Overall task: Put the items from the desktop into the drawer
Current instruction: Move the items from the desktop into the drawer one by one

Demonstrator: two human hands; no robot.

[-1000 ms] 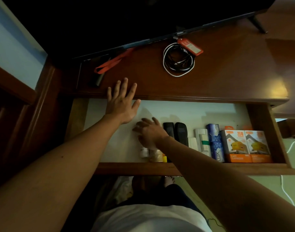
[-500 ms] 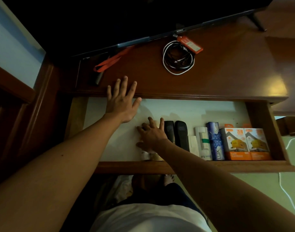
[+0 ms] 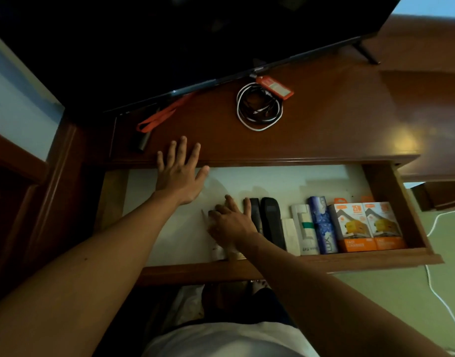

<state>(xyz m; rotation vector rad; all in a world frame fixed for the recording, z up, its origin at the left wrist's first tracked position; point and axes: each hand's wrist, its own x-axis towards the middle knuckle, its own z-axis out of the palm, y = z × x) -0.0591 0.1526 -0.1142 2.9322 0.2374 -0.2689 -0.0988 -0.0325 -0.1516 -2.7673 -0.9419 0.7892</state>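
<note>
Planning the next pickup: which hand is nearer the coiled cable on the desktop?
Left. The left hand rests at the desk edge, below-left of the coiled cable; the right hand is down in the drawer.

Wooden desktop (image 3: pixel 324 119), glossy, reddish-brown. On it: coiled black-and-white cables (image 3: pixel 259 109) far centre, an orange tag (image 3: pixel 275 88) touching the coil's far-right edge, an orange strap (image 3: pixel 159 117) far left with a dark object (image 3: pixel 143 142) at its near end, and a TV stand foot (image 3: pixel 366 53) far right. Open drawer (image 3: pixel 293 261) below the near edge holds, left to right: two dark remotes (image 3: pixel 269 220), white boxes (image 3: pixel 305 230), a blue soap box (image 3: pixel 323 225), two orange charger boxes (image 3: pixel 367 226).
</note>
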